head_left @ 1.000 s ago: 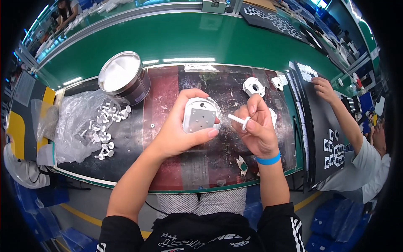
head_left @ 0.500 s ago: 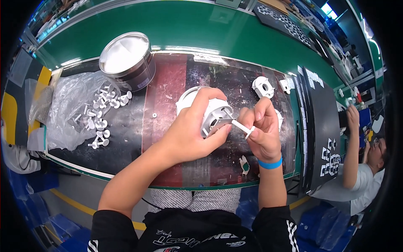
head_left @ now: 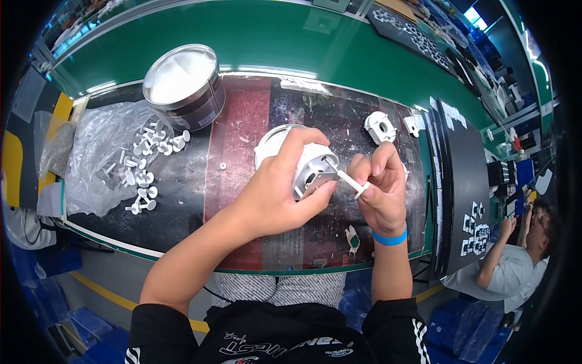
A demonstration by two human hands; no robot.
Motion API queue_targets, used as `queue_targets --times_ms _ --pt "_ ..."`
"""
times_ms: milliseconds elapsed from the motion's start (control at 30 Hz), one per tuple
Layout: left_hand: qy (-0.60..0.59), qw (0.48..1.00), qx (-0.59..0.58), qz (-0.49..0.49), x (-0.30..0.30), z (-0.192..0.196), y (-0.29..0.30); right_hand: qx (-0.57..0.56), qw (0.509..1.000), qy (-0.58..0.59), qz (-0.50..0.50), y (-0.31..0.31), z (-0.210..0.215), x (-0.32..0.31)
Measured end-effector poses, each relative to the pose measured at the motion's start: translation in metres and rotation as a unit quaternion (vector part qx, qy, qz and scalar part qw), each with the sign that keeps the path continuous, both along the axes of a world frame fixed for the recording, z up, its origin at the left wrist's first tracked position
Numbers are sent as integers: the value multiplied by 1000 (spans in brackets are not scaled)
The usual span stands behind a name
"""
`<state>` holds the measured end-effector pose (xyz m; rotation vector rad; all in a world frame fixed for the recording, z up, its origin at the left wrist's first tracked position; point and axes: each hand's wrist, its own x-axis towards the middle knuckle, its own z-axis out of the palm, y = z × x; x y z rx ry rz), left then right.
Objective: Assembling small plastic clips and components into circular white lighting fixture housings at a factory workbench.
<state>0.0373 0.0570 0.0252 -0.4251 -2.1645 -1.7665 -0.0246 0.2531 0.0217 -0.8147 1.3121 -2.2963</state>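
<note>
My left hand (head_left: 280, 189) is wrapped around a white round plastic housing (head_left: 310, 160) above the middle of the mat. The housing's open side, with a post and recesses, faces right; my palm and fingers cover part of it. Between the thumb and fingers of my right hand (head_left: 385, 193) is a white plastic pin (head_left: 350, 181) with a flat head. Its thin end points up and left at the housing, close to it; I cannot tell whether they touch. Behind my right hand stands a white ring-shaped part (head_left: 381, 128), and another white piece is mostly hidden by that hand.
Several loose white pins (head_left: 145, 145) lie on a clear plastic bag (head_left: 100, 176) at left. A metal can (head_left: 203, 104) stands behind them. Black panels (head_left: 458, 200) are stacked on the right, beside a seated co-worker (head_left: 515, 267). A small white ring (head_left: 223, 165) lies on the mat.
Both my hands keep nearly the same pose, with the pin still pointed at the housing. On the right, the co-worker's raised arm has come down.
</note>
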Motion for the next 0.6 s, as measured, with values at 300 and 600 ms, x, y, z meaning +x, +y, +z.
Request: queue_targets --times_ms 300,600 --pt "-19 1000 0 8 1 1 0 17 1000 16 -18 -1 1 1" --pt "14 997 -73 -18 4 -1 1 97 987 92 -87 -4 5 5"
